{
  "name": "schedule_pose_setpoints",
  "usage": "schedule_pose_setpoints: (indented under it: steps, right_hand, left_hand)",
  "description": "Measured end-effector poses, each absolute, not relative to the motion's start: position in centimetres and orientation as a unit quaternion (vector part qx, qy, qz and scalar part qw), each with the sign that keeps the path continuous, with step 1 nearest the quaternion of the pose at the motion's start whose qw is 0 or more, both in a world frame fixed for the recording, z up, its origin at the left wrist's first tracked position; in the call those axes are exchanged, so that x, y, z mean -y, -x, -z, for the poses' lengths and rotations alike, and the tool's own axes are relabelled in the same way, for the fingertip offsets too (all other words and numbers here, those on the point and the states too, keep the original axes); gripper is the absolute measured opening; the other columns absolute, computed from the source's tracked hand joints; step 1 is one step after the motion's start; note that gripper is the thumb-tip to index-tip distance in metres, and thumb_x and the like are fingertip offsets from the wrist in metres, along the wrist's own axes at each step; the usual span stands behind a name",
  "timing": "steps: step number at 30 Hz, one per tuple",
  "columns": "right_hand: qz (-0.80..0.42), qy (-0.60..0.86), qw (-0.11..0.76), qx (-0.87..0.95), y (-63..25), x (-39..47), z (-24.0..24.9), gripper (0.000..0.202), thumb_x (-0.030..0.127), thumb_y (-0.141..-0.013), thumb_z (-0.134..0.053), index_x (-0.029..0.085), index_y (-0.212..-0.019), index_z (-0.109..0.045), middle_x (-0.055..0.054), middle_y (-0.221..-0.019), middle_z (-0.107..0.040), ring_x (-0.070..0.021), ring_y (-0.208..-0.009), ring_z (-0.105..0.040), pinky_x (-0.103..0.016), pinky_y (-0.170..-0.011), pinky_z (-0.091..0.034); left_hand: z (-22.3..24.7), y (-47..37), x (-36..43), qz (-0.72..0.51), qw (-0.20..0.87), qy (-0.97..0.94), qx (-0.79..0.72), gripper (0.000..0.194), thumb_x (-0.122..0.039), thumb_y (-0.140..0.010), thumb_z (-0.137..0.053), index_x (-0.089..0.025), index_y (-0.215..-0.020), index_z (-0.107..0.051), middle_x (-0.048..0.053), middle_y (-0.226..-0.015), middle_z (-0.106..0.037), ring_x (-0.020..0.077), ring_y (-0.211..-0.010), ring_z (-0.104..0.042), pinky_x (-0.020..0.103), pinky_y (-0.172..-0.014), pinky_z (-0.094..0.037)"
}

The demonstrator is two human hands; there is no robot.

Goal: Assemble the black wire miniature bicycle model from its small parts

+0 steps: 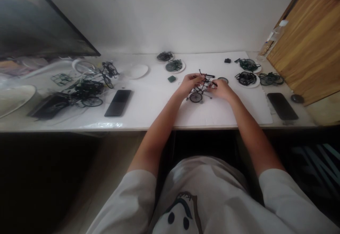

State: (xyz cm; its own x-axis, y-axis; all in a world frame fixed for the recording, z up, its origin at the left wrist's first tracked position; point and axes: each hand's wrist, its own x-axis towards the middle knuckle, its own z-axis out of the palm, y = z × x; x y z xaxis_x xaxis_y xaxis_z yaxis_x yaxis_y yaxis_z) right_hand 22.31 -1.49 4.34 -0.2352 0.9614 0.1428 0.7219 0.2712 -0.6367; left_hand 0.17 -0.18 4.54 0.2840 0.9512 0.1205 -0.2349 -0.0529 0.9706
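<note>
Between my hands stands a small model bicycle (pixel 196 97), dark and thin-framed, with one spoked wheel toward me. My left hand (pixel 190 83) has its fingers closed on the upper frame from the left. From the right, my right hand (pixel 221 88) pinches the model's frame near its middle; its fingertips partly cover the spot. Another small wheel (pixel 223 79) shows just behind my right hand, and I cannot tell whether it is joined to the model. A dark green square piece (pixel 171 79) lies on the white sheet to the left of my hands.
White plates (pixel 183 67) with dark model parts stand at the back and right. Finished-looking model bicycles (pixel 91 88) crowd the left. Phones lie at left (pixel 118 102) and right (pixel 282 106). A clear bottle (pixel 273 39) leans near the wooden board (pixel 308 42); a monitor (pixel 39 17) overhangs the left.
</note>
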Motion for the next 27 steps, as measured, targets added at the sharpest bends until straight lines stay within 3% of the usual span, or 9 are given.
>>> schedule_pose_setpoints:
  steps: [13, 21, 27]
  right_hand:
    - [-0.194, 0.563, 0.225, 0.771, -21.9, 2.0, -4.8, 0.014, 0.028, -0.087, -0.083, 0.017, -0.095, -0.085, -0.01, -0.086, -0.081, -0.0258, -0.079, -0.071, -0.032, -0.069, -0.046]
    - [-0.157, 0.555, 0.209, 0.79, -21.2, 2.9, -5.3, 0.006, 0.024, -0.087, -0.079, 0.019, -0.089, -0.076, -0.01, -0.083, -0.076, -0.0251, -0.075, -0.065, -0.034, -0.07, -0.045]
    - [-0.218, 0.538, 0.291, 0.76, -21.9, 2.0, -4.9, 0.011, 0.029, -0.089, -0.075, 0.019, -0.093, -0.072, -0.003, -0.078, -0.066, -0.0188, -0.069, -0.056, -0.032, -0.069, -0.043]
  left_hand:
    - [-4.6, -0.2, 0.3, -0.49, 0.604, -0.529, -0.339, 0.032, -0.041, -0.078, -0.095, -0.016, -0.092, -0.08, 0.007, -0.092, -0.078, 0.0106, -0.076, -0.068, 0.024, -0.072, -0.05]
    - [-4.6, -0.3, 0.3, -0.483, 0.606, -0.527, -0.348, 0.033, -0.041, -0.077, -0.095, -0.016, -0.092, -0.08, 0.006, -0.088, -0.076, 0.0114, -0.076, -0.068, 0.024, -0.071, -0.05]
    - [-4.0, -0.1, -0.6, -0.527, 0.579, -0.516, -0.348, 0.031, -0.041, -0.078, -0.093, -0.017, -0.092, -0.078, 0.005, -0.091, -0.076, 0.012, -0.084, -0.07, 0.023, -0.074, -0.05]
